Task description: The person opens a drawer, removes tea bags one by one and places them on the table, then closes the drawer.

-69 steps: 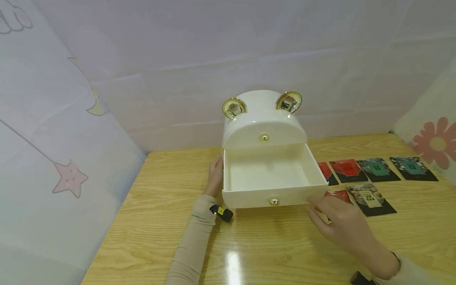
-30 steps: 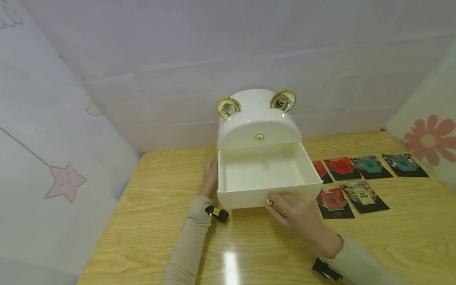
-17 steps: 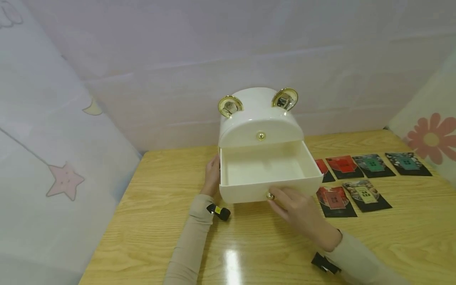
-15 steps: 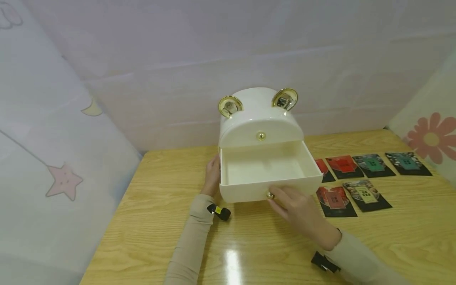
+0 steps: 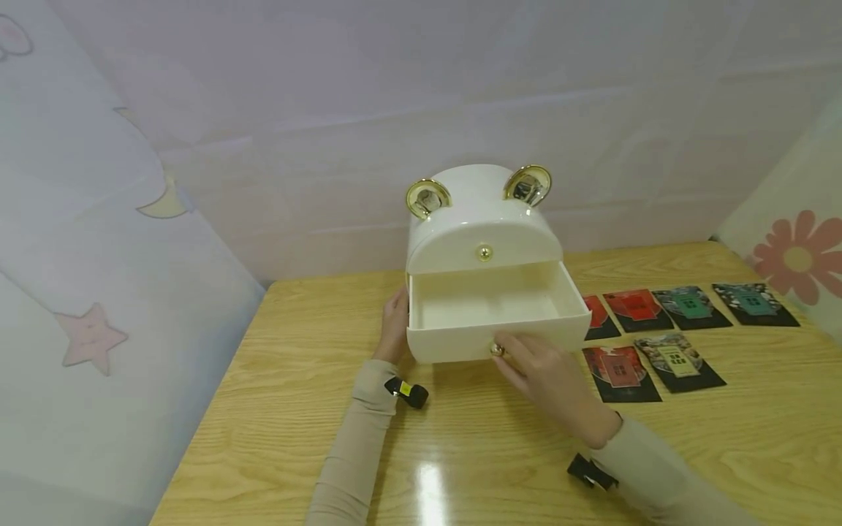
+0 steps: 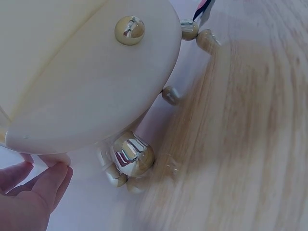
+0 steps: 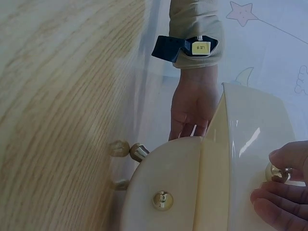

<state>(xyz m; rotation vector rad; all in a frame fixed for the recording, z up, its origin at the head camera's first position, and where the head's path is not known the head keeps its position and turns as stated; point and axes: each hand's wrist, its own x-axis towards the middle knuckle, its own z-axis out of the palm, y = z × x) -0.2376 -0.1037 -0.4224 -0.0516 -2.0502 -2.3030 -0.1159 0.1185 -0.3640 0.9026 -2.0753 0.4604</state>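
Note:
A glossy white box (image 5: 480,219) with gold ears stands at the back middle of the table, its lower drawer (image 5: 434,347) pulled well out and bare inside. My right hand (image 5: 552,376) pinches the drawer's gold knob (image 5: 497,349) between thumb and fingers; the right wrist view shows the knob (image 7: 276,173) in that grip. At the box's left side, my left hand (image 5: 395,329) steadies it with outstretched fingers. Those fingers (image 6: 50,185) touch the side wall in the left wrist view. A second gold knob (image 5: 484,253) sits on the rounded upper front.
Several flat black packets with red, green or yellow labels, such as the red-labelled one (image 5: 638,310) and the yellow-labelled one (image 5: 680,361), lie right of the box on the wooden table (image 5: 296,351). A pale printed cloth (image 5: 316,168) hangs close behind.
My right hand has moved from the drawer's right front corner to the knob and grips it. The drawer has slid a little inward toward the box. The left hand stays at the side.

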